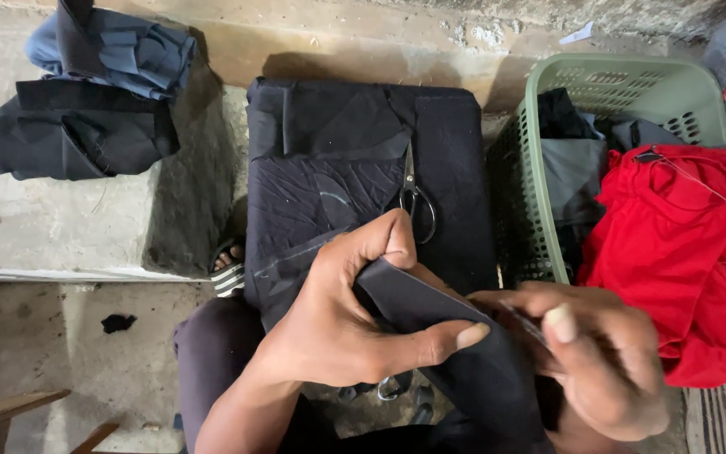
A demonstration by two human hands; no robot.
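The left hand [342, 315] is curled nearly closed, pinching a folded piece of dark cloth [464, 353] between thumb and fingers. The right hand [602, 361], just beside it, is also closed on the same cloth, gripping its edge; it is partly blurred. The cloth hangs between both hands, low and close to the body. Just beyond the left hand, scissors [413, 197] lie on a stack of black fabric [455, 143]. Beyond the right hand stands a green basket [539, 126] with red cloth [682, 244] draped over it.
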